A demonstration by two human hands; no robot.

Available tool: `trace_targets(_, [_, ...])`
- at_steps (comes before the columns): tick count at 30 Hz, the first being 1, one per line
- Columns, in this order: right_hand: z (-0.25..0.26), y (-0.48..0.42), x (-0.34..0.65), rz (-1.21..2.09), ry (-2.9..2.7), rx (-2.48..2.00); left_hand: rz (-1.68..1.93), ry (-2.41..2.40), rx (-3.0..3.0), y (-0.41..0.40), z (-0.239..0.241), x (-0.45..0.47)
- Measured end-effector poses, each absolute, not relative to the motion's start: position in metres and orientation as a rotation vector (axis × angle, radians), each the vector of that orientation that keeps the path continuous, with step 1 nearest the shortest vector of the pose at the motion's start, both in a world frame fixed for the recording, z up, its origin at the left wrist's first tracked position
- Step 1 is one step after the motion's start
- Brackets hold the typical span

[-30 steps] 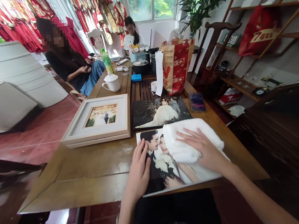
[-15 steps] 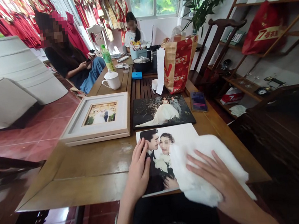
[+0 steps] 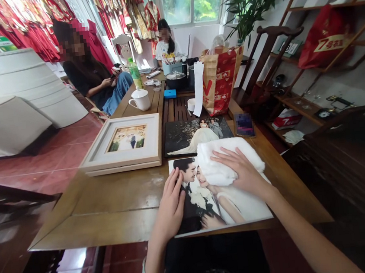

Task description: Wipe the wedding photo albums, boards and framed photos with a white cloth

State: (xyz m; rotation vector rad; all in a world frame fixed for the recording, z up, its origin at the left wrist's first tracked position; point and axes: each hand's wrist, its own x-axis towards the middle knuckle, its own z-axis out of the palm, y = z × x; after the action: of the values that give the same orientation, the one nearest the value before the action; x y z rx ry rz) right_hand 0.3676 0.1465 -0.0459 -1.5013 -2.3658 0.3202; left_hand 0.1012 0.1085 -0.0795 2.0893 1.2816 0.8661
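In front of me a wedding photo panel [image 3: 207, 214] lies flat on the wooden table, showing a couple on a white ground. My left hand [image 3: 172, 198] rests on its left side, fingers stretched out and lying on the surface. A folded white towel [image 3: 215, 170] covers the panel's upper right part. My right hand [image 3: 241, 167] holds the towel from above and presses it down, its thumb hidden. Just behind, partly under the towel, lies a dark wedding photo panel [image 3: 179, 137]. To the left is a pale framed wedding photo [image 3: 121, 147], with another frame edge beneath it.
Farther back on the table [image 3: 111, 204] stand a lidded white mug [image 3: 141, 100], a green bottle [image 3: 135, 74], a blue box [image 3: 170, 94] and a red-brown paper bag [image 3: 219, 80]. Two people sit beyond. A dark wooden chair [image 3: 268, 53] and shelves are on the right.
My right hand has slid the towel up and left, from the panel's right side to its top edge. My left hand stays on the panel. The view has shifted slightly.
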Motion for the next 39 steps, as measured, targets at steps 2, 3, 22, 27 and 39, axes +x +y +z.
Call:
trace_targets(2, [-0.045,0.148,0.364,0.285,-2.362,-1.509,0.874,1.286,2.087,0.109,-0.08,0.101])
trace_targets(3, [-0.045,0.144,0.363,0.275,-2.369,-1.506,0.878,1.288,2.085,0.109,-0.08,0.102])
trace_targets(22, [-0.031,0.119,0.342,0.484,-2.471,-1.488,0.88,1.279,2.062,0.108,-0.079,0.102])
trace_targets(27, [-0.031,0.153,0.332,0.439,-2.447,-1.496,0.911,1.273,2.082,0.109,-0.08,0.103])
trace_targets(39, [-0.038,0.027,0.343,0.497,-2.574,-1.364,0.919,1.292,2.016,0.107,-0.08,0.104])
